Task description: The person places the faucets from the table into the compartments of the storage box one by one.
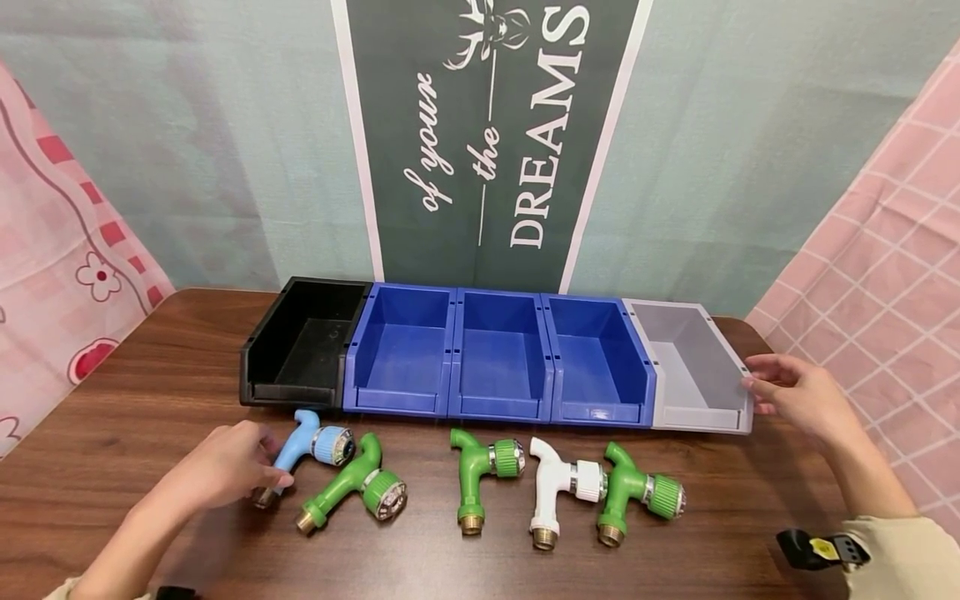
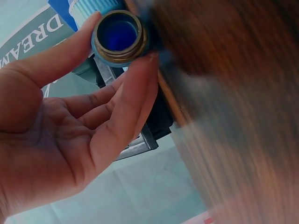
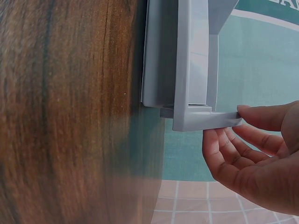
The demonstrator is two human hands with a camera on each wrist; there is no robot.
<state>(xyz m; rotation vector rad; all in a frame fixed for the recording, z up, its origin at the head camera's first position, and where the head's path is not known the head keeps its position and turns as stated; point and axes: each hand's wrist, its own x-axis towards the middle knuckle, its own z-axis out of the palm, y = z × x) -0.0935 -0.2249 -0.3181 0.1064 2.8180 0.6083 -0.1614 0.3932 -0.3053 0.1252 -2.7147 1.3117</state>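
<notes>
– what does your left hand have hold of?

– my left hand pinches the light blue tap, thumb on one side and fingertips on the other, close to its threaded brass end. the hand is partly closed, with my palm apart from the tap.

– and where is that tap?

– left of the middle blue bin and nearer to me, over the bench. i cannot tell whether any of it is lifted.

– your right hand?

– my right hand is well to the right of the middle blue bin. its thumb and curled fingers pinch the outer edge of the grey bin, the right end of the row.

– what else stands beside that middle bin?

– a blue bin touches it on each side, and the black bin is beyond the left one.

– and the other taps?

– all lie on my side of the middle blue bin: one green tap off to its left, a second green tap straight in front, the white tap by its front right corner, and a third green tap farther right.
</notes>
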